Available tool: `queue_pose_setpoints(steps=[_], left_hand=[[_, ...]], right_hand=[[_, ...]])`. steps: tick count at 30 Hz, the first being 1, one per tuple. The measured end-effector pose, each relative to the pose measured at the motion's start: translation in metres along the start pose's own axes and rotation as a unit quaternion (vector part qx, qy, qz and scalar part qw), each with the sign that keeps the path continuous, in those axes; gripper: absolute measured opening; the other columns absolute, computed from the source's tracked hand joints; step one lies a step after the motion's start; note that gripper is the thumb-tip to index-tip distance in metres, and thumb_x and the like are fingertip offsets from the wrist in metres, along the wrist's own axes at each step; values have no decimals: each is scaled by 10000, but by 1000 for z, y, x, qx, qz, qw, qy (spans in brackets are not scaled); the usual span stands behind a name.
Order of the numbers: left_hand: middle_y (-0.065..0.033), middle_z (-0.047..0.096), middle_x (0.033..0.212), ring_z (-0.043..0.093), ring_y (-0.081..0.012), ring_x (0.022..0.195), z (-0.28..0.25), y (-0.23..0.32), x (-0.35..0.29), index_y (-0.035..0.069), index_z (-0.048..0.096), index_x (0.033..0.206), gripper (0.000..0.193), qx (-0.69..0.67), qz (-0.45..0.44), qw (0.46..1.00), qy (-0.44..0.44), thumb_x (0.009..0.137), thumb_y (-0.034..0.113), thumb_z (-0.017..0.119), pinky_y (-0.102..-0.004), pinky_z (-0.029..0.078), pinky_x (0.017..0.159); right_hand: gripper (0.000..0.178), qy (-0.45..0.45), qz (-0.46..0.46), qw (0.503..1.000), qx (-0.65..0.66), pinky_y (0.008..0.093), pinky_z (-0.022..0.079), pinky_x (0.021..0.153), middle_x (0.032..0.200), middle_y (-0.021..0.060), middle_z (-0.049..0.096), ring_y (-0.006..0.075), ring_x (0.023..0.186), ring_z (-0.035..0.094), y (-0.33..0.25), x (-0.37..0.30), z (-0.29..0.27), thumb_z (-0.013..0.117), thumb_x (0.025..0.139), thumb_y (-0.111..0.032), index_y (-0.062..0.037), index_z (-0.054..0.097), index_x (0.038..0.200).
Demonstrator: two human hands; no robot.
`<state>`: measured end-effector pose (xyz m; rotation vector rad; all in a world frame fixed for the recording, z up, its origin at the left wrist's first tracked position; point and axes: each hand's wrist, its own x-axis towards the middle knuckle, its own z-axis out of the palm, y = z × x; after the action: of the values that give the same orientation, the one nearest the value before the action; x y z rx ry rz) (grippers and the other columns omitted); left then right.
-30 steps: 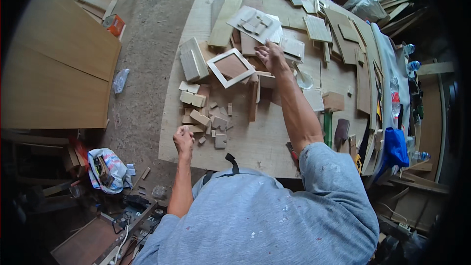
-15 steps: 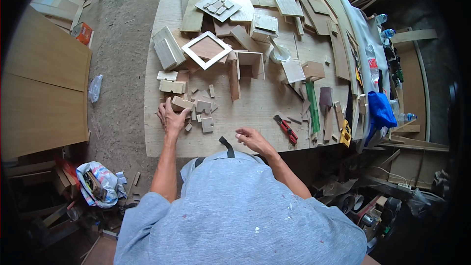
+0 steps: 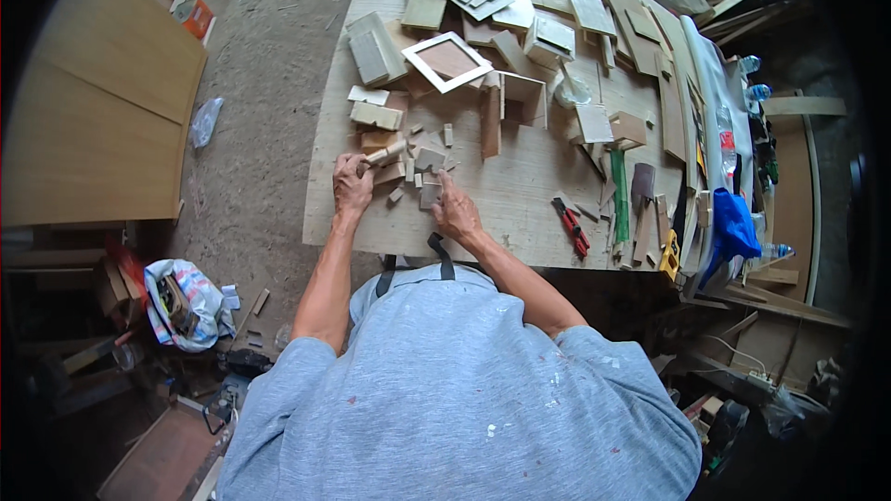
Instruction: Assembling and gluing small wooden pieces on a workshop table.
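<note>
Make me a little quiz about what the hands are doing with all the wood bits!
1. True or false: the left hand holds a small wood strip.
2. The right hand rests by: A) the red pliers, B) the small wood blocks, C) the blue cloth.
3. What colour is the square frame's border?

Key: 1 true; 2 B; 3 white.

Left hand grips a small wood strip; right hand, at its three o'clock, rests among wood offcuts on the counter.
</note>
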<state>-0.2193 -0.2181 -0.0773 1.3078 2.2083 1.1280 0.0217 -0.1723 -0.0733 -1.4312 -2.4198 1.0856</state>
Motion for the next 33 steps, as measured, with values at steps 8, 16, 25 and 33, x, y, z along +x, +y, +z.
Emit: queue_pose_setpoints(steps=[8, 16, 25, 33], left_hand=[[-12, 683, 882, 618, -66, 731, -36, -3, -10, 71, 663, 1018, 220, -255, -218, 941, -44, 946, 277, 636, -222, 503, 586], [-23, 675, 902, 648, -97, 782, -41, -9, -29, 71, 615, 1029, 147, -347, -273, 892, -92, 926, 175, 633, -261, 537, 649], [-49, 647, 1005, 642, -190, 873, -36, 0, -18, 121, 574, 1068, 198, -493, -304, 812, -68, 881, 161, 627, -392, 523, 767], [-23, 613, 863, 568, -111, 636, 13, 65, -25, 97, 534, 1249, 308, -490, -302, 778, -253, 946, 143, 499, -268, 454, 519]], right_hand=[[702, 54, 10, 998, 24, 462, 510, 876, 1216, 197, 480, 382, 1018, 586, -29, -10, -4, 698, 805, -174, -69, 358, 1411], [703, 73, -25, 997, 30, 456, 508, 871, 1194, 200, 495, 364, 1053, 580, 4, -15, 6, 731, 764, -141, -64, 394, 1376], [387, 127, 69, 967, 209, 360, 513, 650, 815, 148, 646, 250, 687, 619, 21, -22, 1, 630, 877, -171, 1, 542, 1213], [289, 22, 73, 892, 446, 275, 512, 543, 800, 73, 634, 113, 617, 598, -22, -33, -46, 512, 1006, -202, 0, 573, 1204]])
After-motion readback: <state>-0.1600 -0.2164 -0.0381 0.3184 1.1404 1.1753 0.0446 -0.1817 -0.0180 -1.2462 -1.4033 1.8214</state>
